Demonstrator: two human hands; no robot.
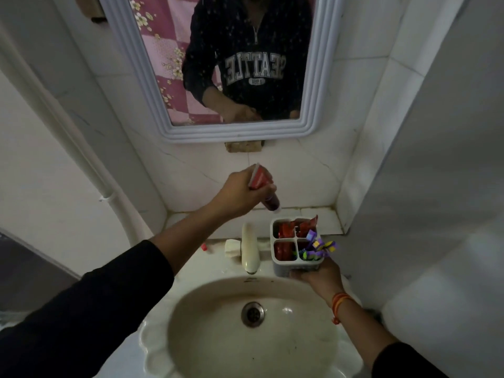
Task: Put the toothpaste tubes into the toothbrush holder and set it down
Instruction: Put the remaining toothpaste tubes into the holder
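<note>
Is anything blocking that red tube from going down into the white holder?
No outside obstacle shows: the left hand holds the toothpaste tube cap-down above the holder, which the right hand grips. Inside, three compartments already hold red tubes and the fourth has toothbrushes, so room is tight.

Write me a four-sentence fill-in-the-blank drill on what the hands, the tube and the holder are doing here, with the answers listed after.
1. The left hand holds a red toothpaste tube with its cap pointing ____.
2. The right hand holds the toothbrush holder above the ____.
3. The holder is divided into ____ compartments.
4. The toothbrushes stand in the front ____ compartment.

Answers: down; sink; four; right
</note>
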